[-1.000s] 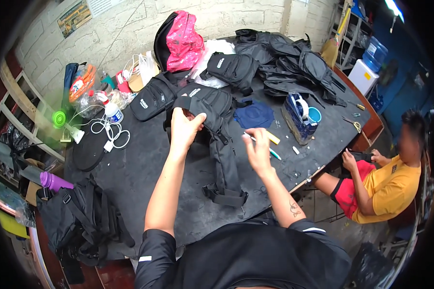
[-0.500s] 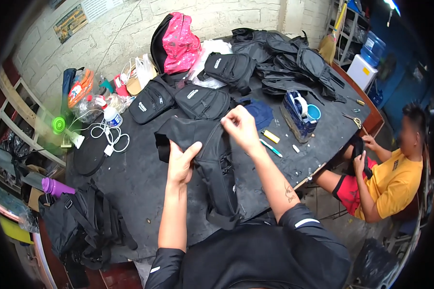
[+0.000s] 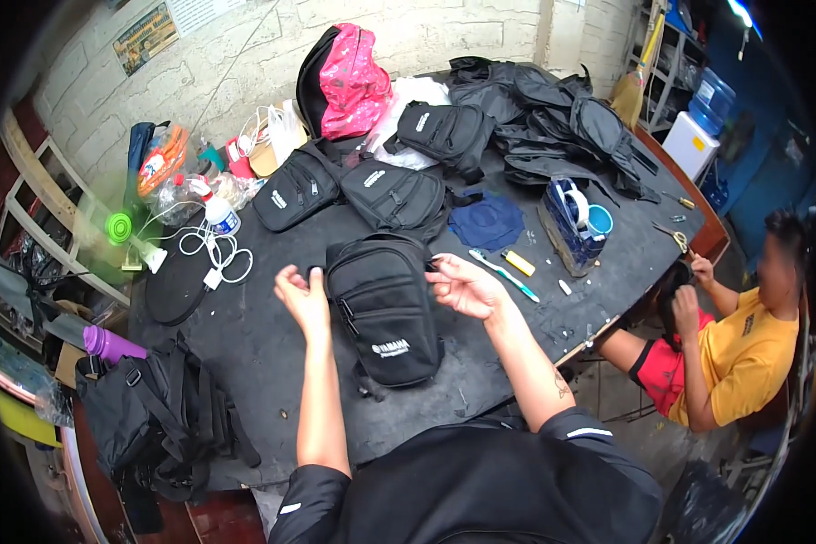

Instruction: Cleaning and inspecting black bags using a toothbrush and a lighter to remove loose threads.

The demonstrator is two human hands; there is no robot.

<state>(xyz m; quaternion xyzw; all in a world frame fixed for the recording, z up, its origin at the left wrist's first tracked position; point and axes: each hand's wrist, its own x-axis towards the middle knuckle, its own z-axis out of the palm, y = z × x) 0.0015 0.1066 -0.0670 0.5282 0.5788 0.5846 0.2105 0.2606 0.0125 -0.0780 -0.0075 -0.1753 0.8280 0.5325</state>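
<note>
A black sling bag (image 3: 385, 313) lies front side up on the table before me, its zipped pockets and white lettering showing. My right hand (image 3: 467, 286) is at its upper right edge, thumb and fingers closed on a bit of black material there. Beside the upper left edge is my left hand (image 3: 305, 299), fingers apart, the thumb close to the bag; whether it touches is hard to tell. Just beyond lie two more black bags, one with its front up (image 3: 394, 192) and one further left (image 3: 296, 188).
A blue cloth (image 3: 487, 222), toothbrush (image 3: 506, 276), yellow lighter (image 3: 519, 263) and tape dispenser (image 3: 567, 227) lie to the right. White cables (image 3: 213, 258) and a spray bottle (image 3: 219, 216) are left, black bags (image 3: 159, 417) near left. A person in yellow (image 3: 743, 349) sits at right.
The black bag has been turned from its side to lie front up. My left hand has let go and moved left; my right hand has come down to the bag's upper right edge.
</note>
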